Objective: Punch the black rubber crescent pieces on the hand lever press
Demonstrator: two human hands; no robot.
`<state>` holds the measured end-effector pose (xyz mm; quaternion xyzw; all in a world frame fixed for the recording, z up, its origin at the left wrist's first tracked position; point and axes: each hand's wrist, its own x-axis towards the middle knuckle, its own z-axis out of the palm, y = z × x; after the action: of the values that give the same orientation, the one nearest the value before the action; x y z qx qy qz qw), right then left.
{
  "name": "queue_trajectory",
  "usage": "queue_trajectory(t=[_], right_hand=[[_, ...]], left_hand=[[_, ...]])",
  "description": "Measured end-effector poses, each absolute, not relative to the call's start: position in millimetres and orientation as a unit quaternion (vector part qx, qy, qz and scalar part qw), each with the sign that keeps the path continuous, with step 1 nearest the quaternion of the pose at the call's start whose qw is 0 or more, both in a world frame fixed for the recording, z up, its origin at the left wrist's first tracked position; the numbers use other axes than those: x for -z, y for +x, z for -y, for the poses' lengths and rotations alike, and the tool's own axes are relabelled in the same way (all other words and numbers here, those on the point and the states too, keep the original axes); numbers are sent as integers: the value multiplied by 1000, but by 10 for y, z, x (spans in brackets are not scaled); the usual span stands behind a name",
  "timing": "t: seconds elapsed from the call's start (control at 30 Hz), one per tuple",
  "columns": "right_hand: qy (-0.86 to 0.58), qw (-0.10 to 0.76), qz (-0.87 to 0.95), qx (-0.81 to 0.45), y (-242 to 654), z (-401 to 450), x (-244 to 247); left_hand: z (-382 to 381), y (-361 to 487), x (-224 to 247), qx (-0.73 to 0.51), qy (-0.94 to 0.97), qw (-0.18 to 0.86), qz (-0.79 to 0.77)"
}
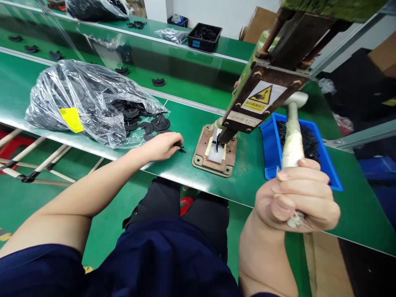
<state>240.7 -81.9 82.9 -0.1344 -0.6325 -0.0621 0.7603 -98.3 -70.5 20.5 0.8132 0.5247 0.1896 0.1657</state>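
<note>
My right hand (298, 198) is wrapped around the tape-covered lever handle (292, 148) of a hand press (266, 82). My left hand (162, 147) is closed near the table's front edge, left of the press base (213, 167). A small black part (180, 149) pokes out from its fingers, most of it hidden. Under the press ram (227, 135) a metal plate (215, 154) lies on the base, with a thin black piece upright at the ram's tip. Beside my left hand, black curved pieces (159, 122) spill from a clear plastic bag (74, 95) with a yellow label.
A blue bin (321, 152) with black parts stands right of the press, behind my right hand. Beyond the table, several curved black pieces (158, 82) lie spaced along a green belt (136, 84). A black bin (204, 37) sits on the far shelf.
</note>
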Motion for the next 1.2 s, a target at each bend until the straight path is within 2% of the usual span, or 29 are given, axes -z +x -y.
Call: queue_trajectory(t=[0.23, 0.37, 0.7, 1.03, 1.2], right_hand=[[-140, 754, 638, 78, 2417, 815, -838], [-138, 769, 616, 100, 2367, 772, -845], [-124, 765, 628, 77, 2386, 786, -854], [-87, 764, 636, 65, 2384, 750, -774], [-126, 780, 607, 87, 2341, 763, -826]], left_hand=[[596, -581, 425, -395, 604, 343, -601], [484, -432, 455, -475, 541, 418, -554], [-8, -165, 81, -429, 515, 544, -506], [-119, -27, 56, -394, 533, 558, -500], [-116, -40, 56, -382, 541, 552, -507]])
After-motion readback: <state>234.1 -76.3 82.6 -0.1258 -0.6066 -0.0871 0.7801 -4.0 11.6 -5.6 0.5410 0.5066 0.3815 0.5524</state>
